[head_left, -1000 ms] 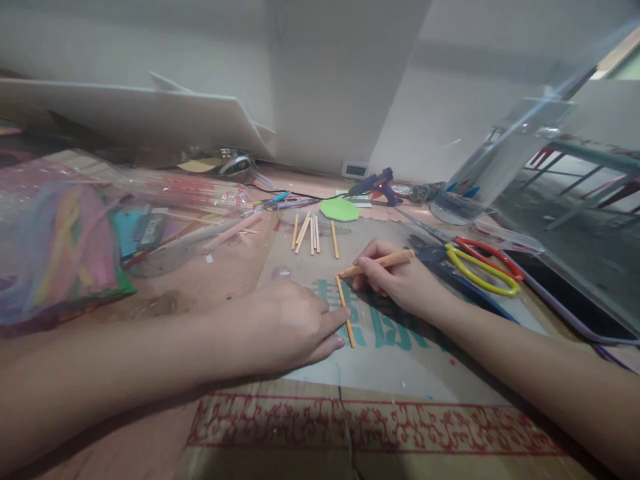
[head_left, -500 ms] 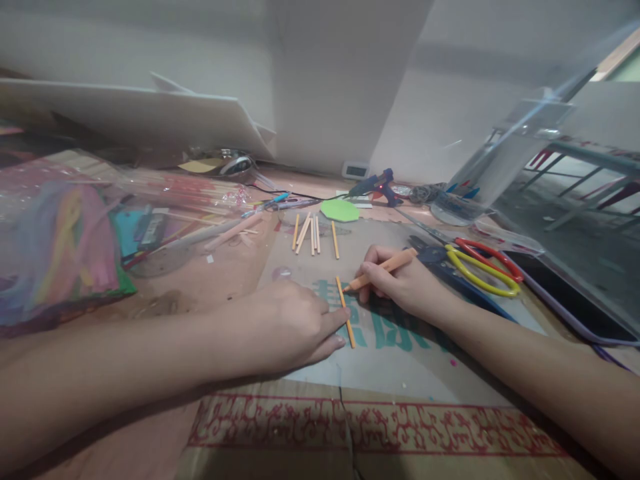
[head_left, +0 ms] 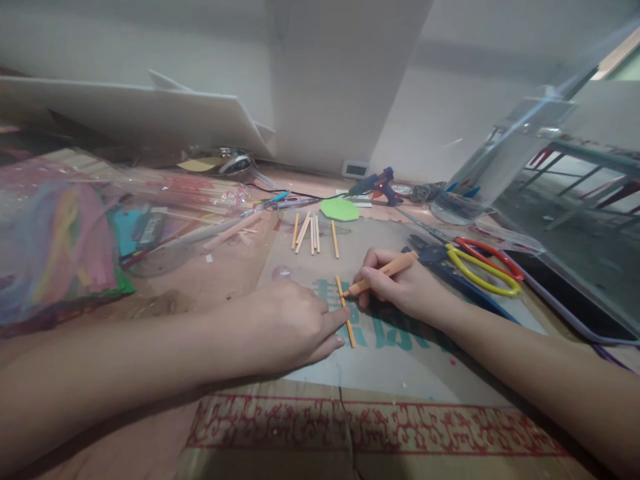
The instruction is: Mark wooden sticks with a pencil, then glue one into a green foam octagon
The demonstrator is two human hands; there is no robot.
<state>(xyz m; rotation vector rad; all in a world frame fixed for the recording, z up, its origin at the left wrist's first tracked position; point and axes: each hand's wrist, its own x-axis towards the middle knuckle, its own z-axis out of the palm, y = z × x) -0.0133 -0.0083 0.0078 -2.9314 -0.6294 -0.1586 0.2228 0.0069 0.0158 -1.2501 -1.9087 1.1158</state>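
Note:
A thin orange wooden stick (head_left: 340, 287) lies on a pale sheet (head_left: 300, 370) with green printed characters. My left hand (head_left: 295, 327) pins this stick down, index fingertip pressed on its middle and thumb close by. In a pinch grip, my right hand (head_left: 385, 280) holds an orange marker (head_left: 395, 267), its tip touching the stick just above my left fingertip. Farther up the sheet lie several plain wooden sticks (head_left: 313, 233) and an orange stick (head_left: 335, 240) apart from them. Behind those rests a green polygon piece (head_left: 340, 209).
Right of my right hand lie scissors (head_left: 483, 267) with red and yellow handles, and a phone (head_left: 570, 297). A glue gun (head_left: 380, 185) with a red light sits at the back. A clear jug (head_left: 480, 167) stands at right. Bagged coloured strips (head_left: 65, 247) lie left.
The marker tip has shifted slightly down along the stick toward my left fingertip. My left hand stays in place on the stick.

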